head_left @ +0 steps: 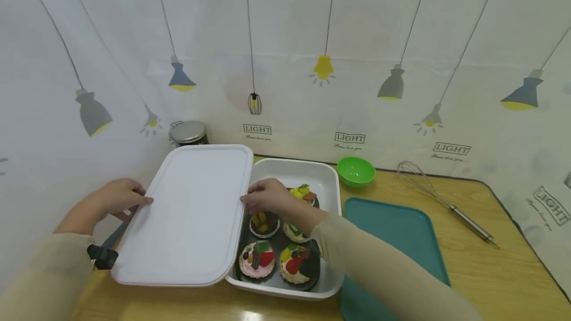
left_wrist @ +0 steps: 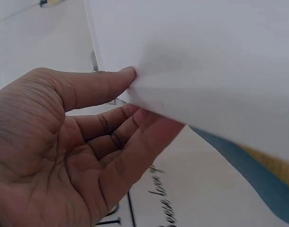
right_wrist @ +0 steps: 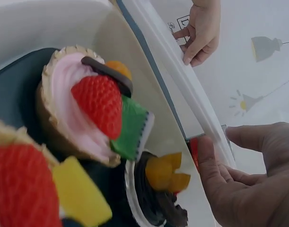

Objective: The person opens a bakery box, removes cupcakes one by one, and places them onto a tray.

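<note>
A white rectangular lid (head_left: 187,217) with rounded corners is held up, tilted, at the left of the head view. My left hand (head_left: 117,197) pinches its left edge; in the left wrist view the thumb lies on top, fingers beneath. With thumb and fingers, my right hand (head_left: 273,196) grips the opposite edge. The lid overlaps the left side of a white deep container (head_left: 331,266) in the head view. Inside sit several fruit-topped tarts, including a pink-cream tart (right_wrist: 71,109) with a strawberry, on a dark board (head_left: 275,244). My right forearm hides part of them.
Right of the container lies a teal tray (head_left: 397,227), with a green bowl (head_left: 356,171) behind. A metal whisk (head_left: 450,206) rests farther right on the wooden table (head_left: 499,276). Behind the lid stands a jar (head_left: 189,133) with a silver top, near the wall.
</note>
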Demonstrator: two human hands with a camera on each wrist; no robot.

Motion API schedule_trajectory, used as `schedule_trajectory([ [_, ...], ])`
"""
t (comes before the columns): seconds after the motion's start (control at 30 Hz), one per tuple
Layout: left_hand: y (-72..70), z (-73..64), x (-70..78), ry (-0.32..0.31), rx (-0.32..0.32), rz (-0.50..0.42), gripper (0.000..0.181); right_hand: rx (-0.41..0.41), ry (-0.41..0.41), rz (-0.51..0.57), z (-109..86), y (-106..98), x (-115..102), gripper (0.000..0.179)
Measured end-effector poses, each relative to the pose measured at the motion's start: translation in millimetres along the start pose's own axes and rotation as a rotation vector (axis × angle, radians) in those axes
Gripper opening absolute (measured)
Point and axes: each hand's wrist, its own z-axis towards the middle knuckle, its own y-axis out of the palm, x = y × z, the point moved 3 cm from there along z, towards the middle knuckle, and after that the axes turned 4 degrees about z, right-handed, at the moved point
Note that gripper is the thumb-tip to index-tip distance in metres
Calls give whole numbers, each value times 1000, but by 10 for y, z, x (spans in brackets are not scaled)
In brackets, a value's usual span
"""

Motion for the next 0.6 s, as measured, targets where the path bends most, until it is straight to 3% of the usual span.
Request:
schedule_trajectory([
  [0.17,55,102,-173,-40,-11,20,50,-41,34,7,38,127,4,34],
  [0.33,205,211,-304,-71,-14,14,45,-53,74,9,59,205,20,31],
  [0.6,382,304,-400,-144,14,37,43,-63,78,51,90,267,26,29],
])
